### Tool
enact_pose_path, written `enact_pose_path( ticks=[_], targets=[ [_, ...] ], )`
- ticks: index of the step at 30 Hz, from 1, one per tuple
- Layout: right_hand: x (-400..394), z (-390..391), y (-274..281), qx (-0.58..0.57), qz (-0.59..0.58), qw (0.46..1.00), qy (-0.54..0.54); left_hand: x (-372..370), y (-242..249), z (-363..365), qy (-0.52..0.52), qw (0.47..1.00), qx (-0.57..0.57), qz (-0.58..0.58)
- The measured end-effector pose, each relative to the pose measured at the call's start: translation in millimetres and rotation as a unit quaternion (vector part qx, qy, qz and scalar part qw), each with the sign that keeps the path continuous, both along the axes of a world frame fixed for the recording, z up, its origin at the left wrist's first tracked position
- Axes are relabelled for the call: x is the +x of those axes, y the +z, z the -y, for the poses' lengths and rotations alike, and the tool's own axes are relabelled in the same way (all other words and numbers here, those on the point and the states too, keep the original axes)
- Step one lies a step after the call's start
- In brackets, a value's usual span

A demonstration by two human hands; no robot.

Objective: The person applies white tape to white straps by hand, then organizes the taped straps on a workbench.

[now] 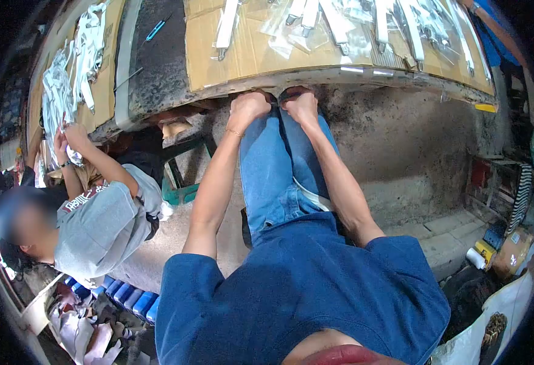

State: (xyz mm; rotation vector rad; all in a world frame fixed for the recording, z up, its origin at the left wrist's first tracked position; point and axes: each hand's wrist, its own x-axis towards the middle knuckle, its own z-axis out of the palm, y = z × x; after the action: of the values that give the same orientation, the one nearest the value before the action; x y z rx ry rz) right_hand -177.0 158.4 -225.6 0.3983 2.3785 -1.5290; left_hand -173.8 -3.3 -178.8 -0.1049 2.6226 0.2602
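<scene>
My left hand (252,104) is closed near my left knee, just below the table's front edge. Beside it, my right hand (302,108) is closed too, over my right knee, a small gap away. Dark material shows at the fingers of both hands, but what they hold, if anything, is hidden. Above them, cardboard (242,64) covers the table. White straps with metal ends (225,27) lie on it in clear plastic.
At the left, a co-worker in a grey shirt (105,225) handles a pile of white straps (57,82). A blue cutter (155,30) lies on the dark tabletop. A green stool (185,193) stands left of my legs; boxes (510,252) sit at the right.
</scene>
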Motion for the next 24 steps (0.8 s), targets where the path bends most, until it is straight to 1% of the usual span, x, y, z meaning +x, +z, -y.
enact_pose_path(
  ticks=[1,3,4,5,6,7,9,10,12,13,15,17,19,21,22,24],
  targets=[
    [-1,-1,-2,0.001,0.0,1.0,0.0,-3,3,-3,0.0,1.0,0.001,0.0],
    [-2,-1,-1,0.038,0.001,0.999,0.024,-11,10,-5,0.021,0.993,-0.001,0.117],
    [-3,-2,0,0.038,0.001,0.999,0.023,-14,1,-1,0.021,0.993,-0.001,0.117],
    [-3,-3,1,0.023,0.002,0.999,0.024,-17,-9,6,0.005,0.992,0.028,0.125],
    [-2,-4,4,0.008,0.004,1.0,0.026,-17,-7,8,-0.01,0.989,0.057,0.133],
    [-1,-6,7,0.008,0.004,1.0,0.026,-17,-6,10,-0.01,0.989,0.057,0.133],
    [0,-9,8,-0.04,0.057,0.997,0.028,-15,-4,14,-0.014,0.981,0.126,0.149],
    [2,-10,7,-0.04,0.058,0.997,0.028,-12,-3,13,-0.014,0.981,0.126,0.15],
    [6,-7,10,-0.05,-0.001,0.999,0.009,-7,2,11,-0.009,0.987,0.121,0.101],
    [6,-7,15,-0.051,-0.002,0.999,0.01,-5,7,10,-0.008,0.988,0.121,0.1],
    [8,-10,24,-0.093,0.061,0.994,-0.006,-4,20,5,0.019,0.984,0.101,0.143],
    [9,-11,18,-0.086,0.058,0.995,-0.005,-4,32,-2,0.025,0.983,0.097,0.155],
    [8,-10,17,-0.081,0.053,0.995,-0.001,-4,29,-1,0.033,0.982,0.09,0.164],
    [12,-12,16,-0.027,0.005,0.999,0.025,3,19,-3,0.02,0.992,0.069,0.105],
    [12,-12,16,-0.027,0.005,0.999,0.025,6,18,-6,0.02,0.992,0.069,0.105],
    [13,-9,15,0.05,-0.041,0.997,0.041,12,15,-12,0.016,0.998,0.042,0.047]
  ],
)
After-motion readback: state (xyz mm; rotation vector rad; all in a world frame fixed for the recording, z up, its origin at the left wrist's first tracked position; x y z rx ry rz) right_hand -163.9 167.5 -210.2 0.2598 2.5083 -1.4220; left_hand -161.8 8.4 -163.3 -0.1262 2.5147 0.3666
